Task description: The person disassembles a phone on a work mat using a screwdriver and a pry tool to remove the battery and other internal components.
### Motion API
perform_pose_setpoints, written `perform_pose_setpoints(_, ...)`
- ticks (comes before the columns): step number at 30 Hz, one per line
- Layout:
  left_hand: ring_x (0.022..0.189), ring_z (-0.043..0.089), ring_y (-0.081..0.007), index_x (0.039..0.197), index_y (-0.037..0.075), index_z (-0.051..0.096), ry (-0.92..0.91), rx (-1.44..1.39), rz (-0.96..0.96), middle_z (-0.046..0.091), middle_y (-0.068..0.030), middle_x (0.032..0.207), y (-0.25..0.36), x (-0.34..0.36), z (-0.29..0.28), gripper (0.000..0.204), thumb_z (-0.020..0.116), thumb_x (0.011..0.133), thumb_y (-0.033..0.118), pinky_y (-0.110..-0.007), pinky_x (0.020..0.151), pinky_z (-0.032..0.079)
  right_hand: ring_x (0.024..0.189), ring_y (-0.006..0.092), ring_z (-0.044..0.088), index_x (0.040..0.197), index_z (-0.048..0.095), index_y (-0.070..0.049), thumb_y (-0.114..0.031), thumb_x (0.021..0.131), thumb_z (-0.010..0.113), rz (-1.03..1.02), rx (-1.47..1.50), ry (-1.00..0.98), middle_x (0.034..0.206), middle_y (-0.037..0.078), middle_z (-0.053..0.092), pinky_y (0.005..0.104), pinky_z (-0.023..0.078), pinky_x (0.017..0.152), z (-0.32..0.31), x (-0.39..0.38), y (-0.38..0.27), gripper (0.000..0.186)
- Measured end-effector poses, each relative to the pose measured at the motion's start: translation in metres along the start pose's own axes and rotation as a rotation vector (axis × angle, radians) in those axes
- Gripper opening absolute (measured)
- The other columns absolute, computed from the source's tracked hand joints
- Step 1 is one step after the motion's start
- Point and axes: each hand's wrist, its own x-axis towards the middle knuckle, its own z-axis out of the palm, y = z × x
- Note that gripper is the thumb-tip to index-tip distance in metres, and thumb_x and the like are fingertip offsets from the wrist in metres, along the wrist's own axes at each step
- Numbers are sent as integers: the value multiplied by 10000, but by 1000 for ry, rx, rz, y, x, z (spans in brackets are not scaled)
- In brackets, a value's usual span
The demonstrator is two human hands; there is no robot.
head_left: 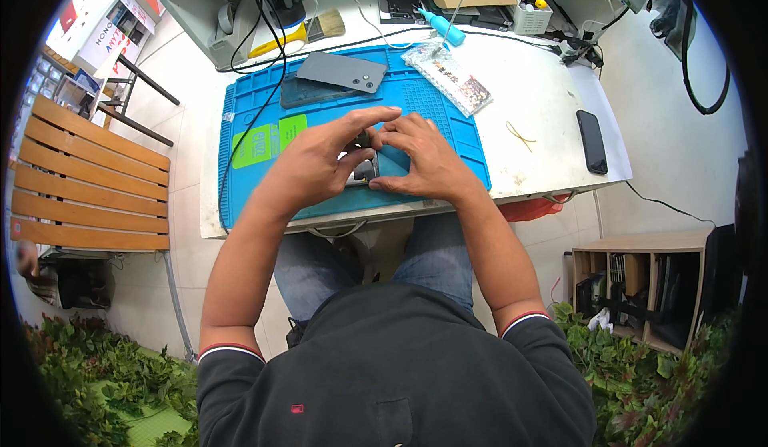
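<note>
On the blue repair mat (264, 183), my left hand (316, 163) and my right hand (428, 163) meet over a small device (364, 173) with pale and dark parts, mostly covered by my fingers. The fingertips of both hands curl together around a small dark piece (363, 139), too hidden to name. My right thumb rests at the device's right edge. Beyond the hands lies a grey phone back cover (340, 71) with camera holes, resting on a darker flat panel (298, 93). A green printed patch (260, 144) shows on the mat left of my hands.
A clear bag of small parts (450, 80) lies across the mat's far right. Farther back are a brush (324, 25), a light-blue bottle (442, 28) and a tool holder (282, 11). A black phone (592, 141) lies at right. A black cable (260, 115) crosses the mat's left side.
</note>
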Motion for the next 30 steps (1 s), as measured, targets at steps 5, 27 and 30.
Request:
perform_pose_setpoints(5,933,766,-206,1580,204,598,-27,60,-80,771,-94,1070,12,10,-7,696,822,953,0,-363,854,626,1258,309,595,1318,774,-102,-443,792,966,1,-29,0,1305,87,702,476,444,1093,-4,-4,-5,655)
perform_pose_setpoints(27,951,738,-238,1577,277,628,-16,294,49,755,-68,1096,17,15,-11,745,896,898,127,-396,844,629,1255,302,618,1263,791,-54,-353,858,927,-10,-33,63,1245,105,711,473,462,1091,-6,-25,-17,521)
perform_pose_setpoints(30,941,736,-246,1577,267,627,-27,255,0,745,-75,1124,11,14,-7,734,882,909,99,-385,837,632,1255,306,617,1251,791,-56,-338,862,923,-12,-27,59,1246,107,711,473,466,1088,-6,-24,-18,498)
